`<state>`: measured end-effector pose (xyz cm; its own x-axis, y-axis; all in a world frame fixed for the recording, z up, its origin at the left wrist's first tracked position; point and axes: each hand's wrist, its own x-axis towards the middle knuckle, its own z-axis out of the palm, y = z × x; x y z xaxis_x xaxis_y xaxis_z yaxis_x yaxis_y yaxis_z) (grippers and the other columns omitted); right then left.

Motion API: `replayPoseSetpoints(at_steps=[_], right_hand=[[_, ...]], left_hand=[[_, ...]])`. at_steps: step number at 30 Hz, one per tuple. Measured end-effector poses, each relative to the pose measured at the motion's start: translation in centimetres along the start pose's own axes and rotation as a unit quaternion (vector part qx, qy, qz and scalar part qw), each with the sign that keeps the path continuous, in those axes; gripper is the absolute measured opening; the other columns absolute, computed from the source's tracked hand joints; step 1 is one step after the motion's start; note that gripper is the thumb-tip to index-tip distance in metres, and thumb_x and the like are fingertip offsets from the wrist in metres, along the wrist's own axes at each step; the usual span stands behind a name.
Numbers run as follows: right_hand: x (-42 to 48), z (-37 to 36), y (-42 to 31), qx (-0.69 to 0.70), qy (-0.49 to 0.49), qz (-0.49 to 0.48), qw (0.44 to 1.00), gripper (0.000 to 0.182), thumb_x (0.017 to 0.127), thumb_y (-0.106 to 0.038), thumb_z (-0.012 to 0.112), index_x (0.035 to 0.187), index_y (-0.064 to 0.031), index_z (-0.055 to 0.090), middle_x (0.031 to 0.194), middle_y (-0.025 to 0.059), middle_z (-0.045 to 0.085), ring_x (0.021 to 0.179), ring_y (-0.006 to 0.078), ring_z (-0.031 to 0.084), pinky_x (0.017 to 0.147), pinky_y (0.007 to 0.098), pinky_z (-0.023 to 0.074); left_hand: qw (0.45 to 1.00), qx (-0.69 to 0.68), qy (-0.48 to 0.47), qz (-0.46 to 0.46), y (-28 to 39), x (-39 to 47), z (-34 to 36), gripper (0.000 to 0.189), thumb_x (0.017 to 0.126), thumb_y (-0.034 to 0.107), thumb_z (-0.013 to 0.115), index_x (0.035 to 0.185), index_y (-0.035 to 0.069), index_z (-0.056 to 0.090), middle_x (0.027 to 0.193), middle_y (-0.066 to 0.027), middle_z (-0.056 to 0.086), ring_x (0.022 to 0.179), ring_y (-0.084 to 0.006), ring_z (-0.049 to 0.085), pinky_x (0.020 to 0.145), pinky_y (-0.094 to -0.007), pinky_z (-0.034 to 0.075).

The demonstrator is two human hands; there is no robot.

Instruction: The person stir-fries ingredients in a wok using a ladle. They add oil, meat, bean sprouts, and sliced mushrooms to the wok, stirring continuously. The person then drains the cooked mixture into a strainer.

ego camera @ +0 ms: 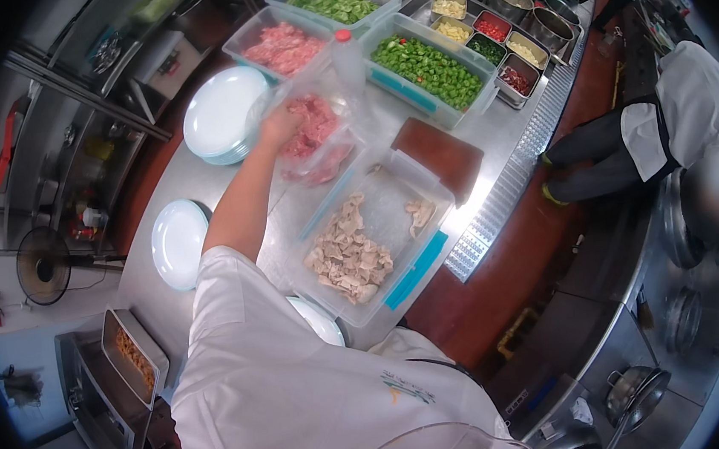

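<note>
My left hand (281, 127) reaches into an open clear plastic bag (347, 141) of raw minced meat (312, 123). Its fingertips are against the meat and partly hidden, so their grip is unclear. My right hand is out of view. Closer to my body, a clear plastic tub (393, 247) holds sliced pale meat (353, 257) in a main heap, with a smaller clump (421, 211) at its right side. A stack of white plates (226, 111) stands left of the bag. One white oval plate (180, 245) lies left of my forearm, and another plate (317, 318) is partly covered by my sleeve.
Beyond the bag stand a red-capped plastic bottle (347, 59), a tub of raw meat (286, 45), a tub of chopped green peppers (426, 71) and small steel pans (517, 79). A brown board (440, 156) lies right. Across the aisle, a person (694, 92) bends beside the cooking range.
</note>
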<state>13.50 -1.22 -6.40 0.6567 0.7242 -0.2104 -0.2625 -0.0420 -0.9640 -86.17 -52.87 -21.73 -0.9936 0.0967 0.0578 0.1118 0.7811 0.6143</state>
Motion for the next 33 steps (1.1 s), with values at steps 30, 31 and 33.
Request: replayPoseSetpoints(at_steps=[30,31,33], right_hand=[[-2.8,-1.9,-5.2,-0.01,-0.095,0.051,0.994,0.003,0.084,-0.006,0.052,0.083,-0.0081,0.051,0.071,0.0007,0.05,0.057,0.0101,0.046,0.049,0.0224,0.0414],[-2.6,-3.2,-5.8,0.006,-0.098,0.059,0.993,0.003,0.084,-0.005,0.052,0.083,-0.0081,0.051,0.071,0.0006,0.05,0.056,0.0098,0.046,0.049,0.0221,0.0412],[-3.4,-4.6,-6.1,0.043,-0.104,0.074,0.991,0.004,0.084,-0.005,0.052,0.083,-0.008,0.05,0.07,0.0005,0.05,0.055,0.0094,0.046,0.048,0.0215,0.0407]], left_hand=[[0.789,-0.57,-0.205,-0.103,12.6,-4.8,-3.6,0.009,0.08,0.008,0.06,0.089,0.006,0.06,0.08,-0.0044,0.061,0.072,-0.0142,0.06,0.057,-0.0261,0.048],[0.799,-0.564,-0.184,-0.096,14.5,-5.8,-3.4,0.012,0.081,0.005,0.059,0.093,0.008,0.06,0.082,-0.0033,0.061,0.073,-0.0135,0.06,0.059,-0.0252,0.049],[0.805,-0.552,-0.206,-0.07,18.0,-6.8,-2.8,0.012,0.084,0.006,0.058,0.096,0.007,0.058,0.085,-0.0041,0.06,0.073,-0.0127,0.059,0.059,-0.0233,0.048]])
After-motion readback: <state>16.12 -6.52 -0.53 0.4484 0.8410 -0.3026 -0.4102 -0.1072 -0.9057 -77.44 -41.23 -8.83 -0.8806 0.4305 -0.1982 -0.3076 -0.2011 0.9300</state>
